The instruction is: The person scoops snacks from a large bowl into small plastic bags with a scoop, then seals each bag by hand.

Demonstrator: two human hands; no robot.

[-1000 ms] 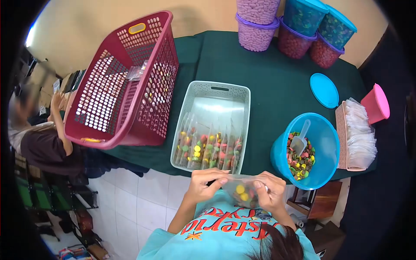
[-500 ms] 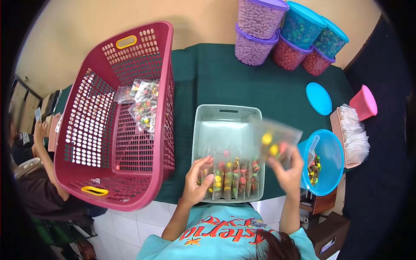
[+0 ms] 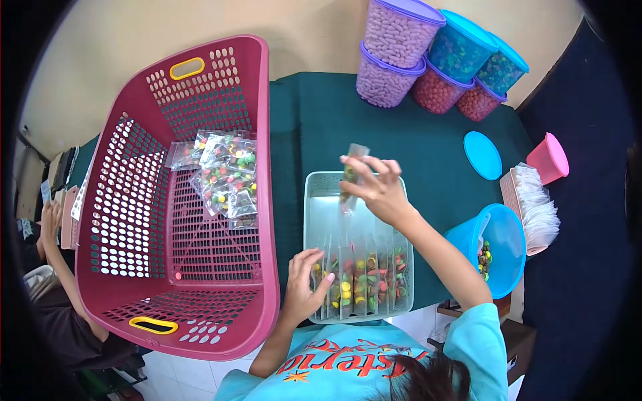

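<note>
My right hand (image 3: 382, 190) pinches a clear packet of colourful candies (image 3: 352, 175) by its upper part, above the far half of the pale green tray (image 3: 409, 281). In the tray's near half, several candy packets (image 3: 361, 281) stand on edge in a row. My left hand (image 3: 305, 286) is at the tray's left side, with fingers and thumb apart. Its thumb lies against the leftmost packets and its fingers rest near the rim.
Left of the tray stands a large maroon basket (image 3: 269, 200) with several candy packets (image 3: 224, 170) inside. On the right are a blue tub (image 3: 508, 250) of candies, a box of clear bags (image 3: 537, 210), a pink container (image 3: 550, 159) and a blue lid (image 3: 483, 155). Stacked tubs (image 3: 401, 60) stand behind. Another person's arm (image 3: 70, 271) shows at far left.
My right hand has moved left with the candy packet, from the tray's right side to above its far half, and the packet now shows edge-on. My left hand stays at the row.
</note>
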